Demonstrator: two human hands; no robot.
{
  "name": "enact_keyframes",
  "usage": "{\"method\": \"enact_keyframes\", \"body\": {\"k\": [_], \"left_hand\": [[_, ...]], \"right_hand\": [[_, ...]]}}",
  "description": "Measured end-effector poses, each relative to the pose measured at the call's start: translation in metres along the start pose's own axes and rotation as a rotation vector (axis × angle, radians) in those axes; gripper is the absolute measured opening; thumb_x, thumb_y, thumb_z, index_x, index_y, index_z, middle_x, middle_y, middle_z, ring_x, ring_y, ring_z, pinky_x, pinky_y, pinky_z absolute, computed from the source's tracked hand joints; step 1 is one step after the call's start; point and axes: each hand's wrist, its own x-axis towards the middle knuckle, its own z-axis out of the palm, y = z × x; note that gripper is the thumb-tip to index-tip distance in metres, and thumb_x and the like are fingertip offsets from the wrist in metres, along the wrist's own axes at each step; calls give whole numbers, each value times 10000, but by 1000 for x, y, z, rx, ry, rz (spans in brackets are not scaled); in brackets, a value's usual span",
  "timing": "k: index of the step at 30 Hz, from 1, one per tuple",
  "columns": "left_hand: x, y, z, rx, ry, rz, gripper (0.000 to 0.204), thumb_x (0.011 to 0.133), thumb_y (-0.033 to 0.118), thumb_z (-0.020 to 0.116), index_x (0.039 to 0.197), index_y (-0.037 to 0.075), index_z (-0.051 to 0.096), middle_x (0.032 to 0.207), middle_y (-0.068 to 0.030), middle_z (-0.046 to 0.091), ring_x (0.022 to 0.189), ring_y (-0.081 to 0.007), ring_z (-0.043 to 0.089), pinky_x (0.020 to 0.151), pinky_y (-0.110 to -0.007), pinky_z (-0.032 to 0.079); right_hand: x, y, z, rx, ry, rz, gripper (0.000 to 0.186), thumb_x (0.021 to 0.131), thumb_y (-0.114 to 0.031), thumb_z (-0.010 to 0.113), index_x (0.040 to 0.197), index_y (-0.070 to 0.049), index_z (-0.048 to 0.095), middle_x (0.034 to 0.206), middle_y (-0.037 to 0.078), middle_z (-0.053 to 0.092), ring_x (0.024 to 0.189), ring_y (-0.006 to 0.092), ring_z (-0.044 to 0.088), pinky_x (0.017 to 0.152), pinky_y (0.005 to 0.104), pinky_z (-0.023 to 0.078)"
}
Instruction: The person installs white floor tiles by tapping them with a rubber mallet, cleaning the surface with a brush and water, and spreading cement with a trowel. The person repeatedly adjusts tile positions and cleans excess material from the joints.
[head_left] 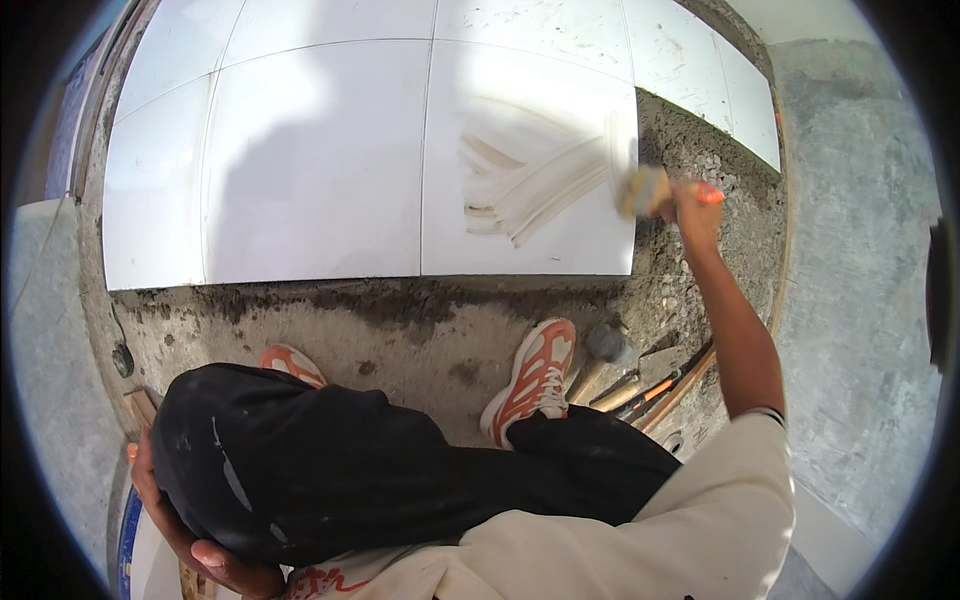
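My right hand (690, 212) is closed around the orange handle of a wide brush (648, 192). The brush's bristles, slightly blurred, are at the right edge of a large white floor tile (530, 250). Brownish wet streaks cross the tile to the left of the brush. My left hand (215, 562) rests against my bent left knee, with its fingers stretched along the side of the dark trousers. I see nothing held in it.
More white tiles (310, 170) lie to the left and beyond. Rough grey mortar (700, 150) borders the tile at right. A mallet (607, 345) and several other tools lie beside my right shoe (535, 375). A grey wall (850, 300) rises at right.
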Motion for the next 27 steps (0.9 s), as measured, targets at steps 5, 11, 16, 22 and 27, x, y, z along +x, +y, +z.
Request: {"method": "enact_keyframes", "body": {"k": [5, 11, 16, 22, 27], "left_hand": [[-2, -10, 2, -93, 48, 23, 1103, 903, 807, 376, 1525, -103, 351, 1463, -265, 485, 1357, -370, 495, 1178, -500, 318], [-7, -4, -4, -85, 39, -9, 1133, 874, 812, 427, 1524, -112, 341, 1473, -268, 476, 1344, -356, 507, 1170, -480, 340], [-13, -10, -16, -91, 67, -68, 1247, 826, 922, 451, 1537, -96, 336, 1490, -249, 469, 1382, -346, 496, 1187, -474, 348], [-11, -22, -20, -118, 162, -30, 1218, 842, 919, 446, 1509, -99, 393, 1468, -242, 497, 1357, -338, 519, 1154, -472, 387], [-28, -54, -76, -64, 100, 220, 1072, 856, 783, 621, 1414, -126, 516, 1339, -257, 562, 1227, -352, 580, 1071, -461, 448]], "right_hand": [[-82, -24, -18, 166, -157, -78, 145, 963, -127, 704, 1062, -22, 702, 931, 55, 725, 791, 132, 694, 684, 268, 568], [-130, -80, 68, 323, -496, -45, 174, 973, -160, 733, 1076, -22, 710, 937, 42, 726, 805, 108, 686, 685, 265, 574], [-97, -32, 34, -3, -463, -242, 122, 957, -149, 731, 981, -37, 692, 875, 18, 692, 754, 105, 648, 700, 260, 542], [-52, -125, 13, -7, -242, -283, 153, 973, -190, 722, 966, -42, 684, 886, 8, 678, 772, 91, 619, 701, 265, 514], [-119, -235, 144, 77, -452, -473, 208, 975, -226, 727, 962, -24, 679, 815, 24, 654, 725, 94, 581, 647, 265, 472]]}}
